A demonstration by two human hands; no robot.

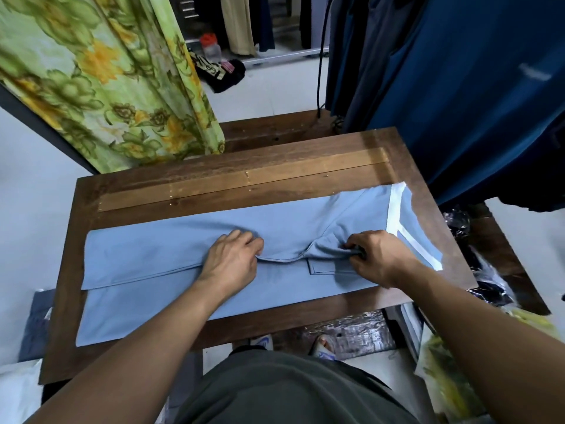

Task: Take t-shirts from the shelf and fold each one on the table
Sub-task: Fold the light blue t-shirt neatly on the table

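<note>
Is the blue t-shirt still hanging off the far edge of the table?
No, the blue t-shirt lies flat on the wooden table, with bare wood showing beyond its far edge.

T-shirt (183, 270) flat across table (232, 179); curtain (107, 81) behind left, hanging clothes (458, 87) behind right.

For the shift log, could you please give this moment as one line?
stage: folding | item: blue t-shirt on table | left hand: pinching fold | right hand: gripping fabric
</note>
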